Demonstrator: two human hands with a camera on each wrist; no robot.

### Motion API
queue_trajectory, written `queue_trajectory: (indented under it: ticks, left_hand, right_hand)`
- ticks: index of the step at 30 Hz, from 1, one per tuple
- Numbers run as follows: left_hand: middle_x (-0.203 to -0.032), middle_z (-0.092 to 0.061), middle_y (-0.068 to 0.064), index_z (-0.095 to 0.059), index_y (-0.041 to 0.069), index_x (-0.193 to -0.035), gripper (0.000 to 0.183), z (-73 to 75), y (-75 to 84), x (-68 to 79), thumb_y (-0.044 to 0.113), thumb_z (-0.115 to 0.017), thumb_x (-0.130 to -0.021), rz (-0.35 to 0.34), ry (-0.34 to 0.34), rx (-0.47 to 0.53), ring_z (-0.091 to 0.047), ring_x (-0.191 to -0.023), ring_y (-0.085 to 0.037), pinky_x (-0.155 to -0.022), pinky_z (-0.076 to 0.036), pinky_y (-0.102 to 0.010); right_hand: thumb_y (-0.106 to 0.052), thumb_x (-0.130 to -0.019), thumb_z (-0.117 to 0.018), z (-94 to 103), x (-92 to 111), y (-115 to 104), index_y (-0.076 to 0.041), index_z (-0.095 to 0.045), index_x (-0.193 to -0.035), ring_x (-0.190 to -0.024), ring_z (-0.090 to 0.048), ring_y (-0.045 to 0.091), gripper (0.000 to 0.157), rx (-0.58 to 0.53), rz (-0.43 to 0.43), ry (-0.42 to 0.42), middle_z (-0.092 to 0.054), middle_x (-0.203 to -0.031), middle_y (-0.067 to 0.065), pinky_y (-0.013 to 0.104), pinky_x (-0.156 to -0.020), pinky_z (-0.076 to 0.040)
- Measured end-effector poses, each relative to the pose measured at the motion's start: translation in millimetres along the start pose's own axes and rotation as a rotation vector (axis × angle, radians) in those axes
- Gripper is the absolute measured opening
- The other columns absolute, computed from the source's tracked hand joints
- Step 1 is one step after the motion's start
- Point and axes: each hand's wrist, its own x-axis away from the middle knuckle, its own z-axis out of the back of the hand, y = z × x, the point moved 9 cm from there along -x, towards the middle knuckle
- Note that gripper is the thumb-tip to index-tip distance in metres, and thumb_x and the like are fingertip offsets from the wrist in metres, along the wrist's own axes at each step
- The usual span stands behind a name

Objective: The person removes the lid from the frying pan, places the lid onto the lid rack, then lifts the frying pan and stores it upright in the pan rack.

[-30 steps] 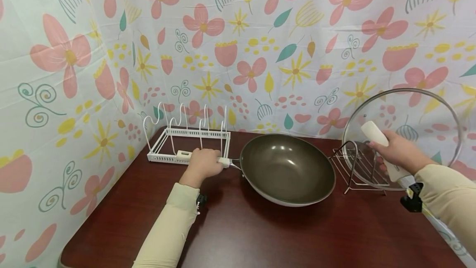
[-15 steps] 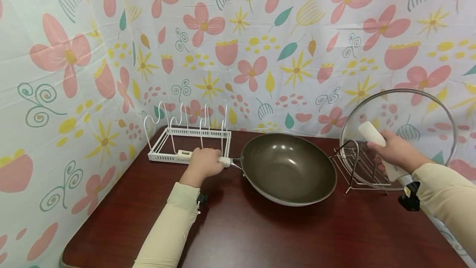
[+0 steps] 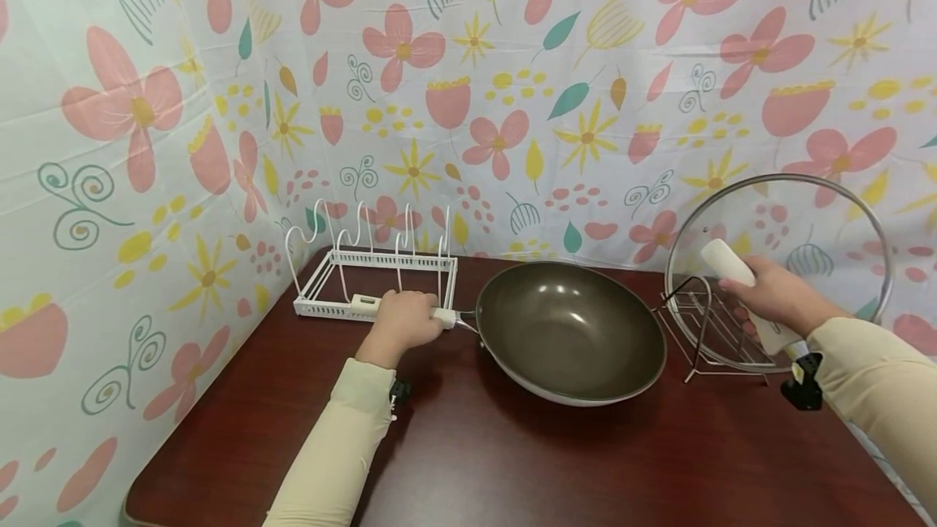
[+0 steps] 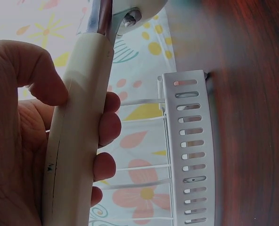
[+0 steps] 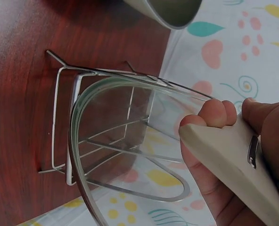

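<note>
A wok (image 3: 571, 332) with a dark inside and a pale outside sits in the middle of the dark red table. My left hand (image 3: 403, 320) grips its cream handle (image 4: 80, 108), fingers wrapped underneath and thumb along the top. On the right, my right hand (image 3: 779, 295) holds a large, round glass lid (image 3: 776, 226) by its long cream handle (image 5: 229, 165), fingers curled behind it. The lid is nearly upright, its lower rim down among the wires of a small metal rack (image 5: 73, 132). The lid's face is turned toward me.
Behind the wok handle, at the back left, stands a white rack (image 3: 322, 311) with tall curved wire dividers. A floral cloth (image 3: 505, 63) hangs behind and to the left of the table (image 3: 468, 462). The wok's right rim is close to the metal rack.
The lid and my right hand have shifted slightly left, further over the metal rack. My left hand stays on the wok handle. The head view has turned a little.
</note>
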Motion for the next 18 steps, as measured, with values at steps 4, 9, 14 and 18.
queue_trajectory:
  ticks: [4, 9, 14, 18]
  left_hand:
    - [-0.094, -0.074, -0.004, -0.072, 0.016, -0.103, 0.029, -0.5, -0.7, -0.2, 0.025, -0.054, -0.082, 0.004, -0.006, 0.003, -0.069, -0.093, -0.028, -0.090, -0.045, -0.055]
    - [-0.094, -0.074, -0.004, -0.072, 0.016, -0.101, 0.028, -0.6, -1.2, -1.6, 0.026, -0.055, -0.082, 0.004, -0.001, -0.006, -0.069, -0.092, -0.029, -0.087, -0.046, -0.054]
    - [-0.089, -0.073, -0.004, -0.069, 0.017, -0.090, 0.019, -1.5, -1.9, -2.4, 0.027, -0.056, -0.081, 0.006, 0.003, -0.015, -0.069, -0.090, -0.029, -0.085, -0.045, -0.053]
    - [-0.085, -0.072, -0.003, -0.065, 0.018, -0.084, 0.013, -2.8, -2.2, -2.6, 0.028, -0.056, -0.081, 0.010, -0.003, -0.021, -0.069, -0.089, -0.029, -0.085, -0.046, -0.052]
  right_hand:
    - [-0.026, -0.109, -0.040, -1.8, -2.2, 1.8, 0.016, -0.027, -0.131, -0.058, -0.062, 0.027, 0.049, 0.019, -0.004, -0.008, -0.058, -0.074, 0.012, 0.045, -0.052, -0.055]
    - [-0.027, -0.109, -0.039, -2.0, -3.2, 3.2, 0.017, -0.024, -0.135, -0.059, -0.062, 0.027, 0.053, 0.035, -0.010, -0.005, -0.059, -0.076, 0.014, 0.045, -0.053, -0.056]
    - [-0.026, -0.109, -0.040, -3.2, -2.8, 2.3, 0.016, -0.025, -0.133, -0.059, -0.063, 0.027, 0.050, 0.032, -0.008, -0.006, -0.060, -0.077, 0.016, 0.045, -0.052, -0.056]
    - [-0.026, -0.109, -0.040, -4.2, -2.3, 2.1, 0.016, -0.026, -0.133, -0.059, -0.064, 0.027, 0.051, 0.030, -0.006, -0.006, -0.061, -0.077, 0.016, 0.045, -0.053, -0.056]
